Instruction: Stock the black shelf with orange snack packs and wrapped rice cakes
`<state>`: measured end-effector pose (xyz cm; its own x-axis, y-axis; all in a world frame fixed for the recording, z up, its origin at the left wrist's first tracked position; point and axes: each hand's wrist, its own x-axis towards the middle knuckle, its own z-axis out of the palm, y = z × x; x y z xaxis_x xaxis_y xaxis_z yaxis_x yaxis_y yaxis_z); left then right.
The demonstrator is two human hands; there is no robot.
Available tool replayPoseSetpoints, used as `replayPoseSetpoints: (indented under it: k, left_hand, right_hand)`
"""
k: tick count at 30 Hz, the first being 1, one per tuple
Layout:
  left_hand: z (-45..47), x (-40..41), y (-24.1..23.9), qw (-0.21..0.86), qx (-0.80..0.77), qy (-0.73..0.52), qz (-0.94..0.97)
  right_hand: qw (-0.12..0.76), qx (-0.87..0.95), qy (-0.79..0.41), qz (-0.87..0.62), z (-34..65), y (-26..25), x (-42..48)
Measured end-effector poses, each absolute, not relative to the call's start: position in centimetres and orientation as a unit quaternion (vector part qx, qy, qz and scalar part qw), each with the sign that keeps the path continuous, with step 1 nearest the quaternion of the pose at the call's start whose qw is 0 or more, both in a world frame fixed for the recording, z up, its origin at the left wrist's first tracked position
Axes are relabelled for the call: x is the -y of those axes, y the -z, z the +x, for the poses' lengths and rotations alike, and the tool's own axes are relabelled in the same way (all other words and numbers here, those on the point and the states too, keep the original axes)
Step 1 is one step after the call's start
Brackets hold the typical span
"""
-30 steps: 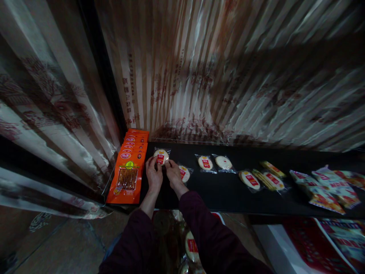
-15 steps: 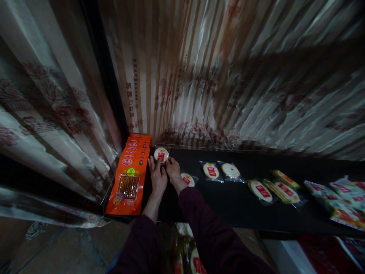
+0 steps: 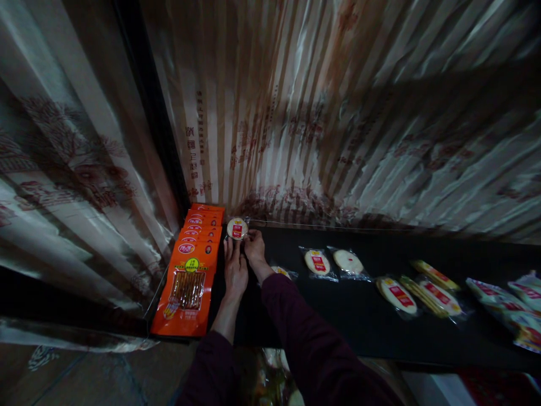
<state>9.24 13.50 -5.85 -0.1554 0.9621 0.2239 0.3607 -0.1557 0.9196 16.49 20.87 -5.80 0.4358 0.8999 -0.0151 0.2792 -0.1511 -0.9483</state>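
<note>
Round white cracker in clear wrap with a red label: at the far left of the long black shelf, label in view, at both hands' fingertips.
Left hand: fingers stretched out and slightly apart, tips at the cracker's near edge.
Right hand: fingers bunched together at the wrap's right side; whether they pinch it, I cannot tell.
Dark purple sleeves: on both arms, the right one partly covering another wrapped round cracker.
Flat orange snack packs: just left of the left hand, overlapping in a row from near to far.
Two clear-wrapped white rounds: side by side, right of the right hand.
Oval and long yellowish packets: grouped farther right.
White-and-red bags: at the shelf's far right.
Pleated beige curtain: behind the shelf, printed in dark red.
</note>
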Motion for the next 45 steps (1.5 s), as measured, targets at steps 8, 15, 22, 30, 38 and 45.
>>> replayPoseSetpoints:
  k: [8,15,22,30,38,45]
  left_hand:
    - [9.1,-13.8,5.6,0.318,-0.578,-0.484,0.575]
    - [8.8,-14.4,5.9,0.327,-0.577,-0.487,0.567]
    - [8.9,-14.5,6.4,0.321,-0.589,-0.487,0.56]
    - [8.7,-14.7,6.9,0.321,-0.584,-0.506,0.547]
    - [8.8,-14.7,7.0,0.315,-0.583,-0.518,0.54]
    - [8.8,-14.7,7.1,0.315,-0.586,-0.518,0.538]
  right_hand:
    - [0.487,0.444,-0.291,-0.694,15.9,5.6,-22.0]
    - [0.487,0.465,-0.282,-0.683,15.6,5.8,-22.8]
    - [0.484,0.483,-0.287,-0.671,15.1,5.9,-23.5]
    - [0.45,0.518,-0.216,-0.695,14.4,5.8,-23.4]
    - [0.451,0.548,-0.172,-0.683,14.3,5.8,-22.8]
    - [0.468,0.561,-0.149,-0.667,14.5,6.5,-22.7]
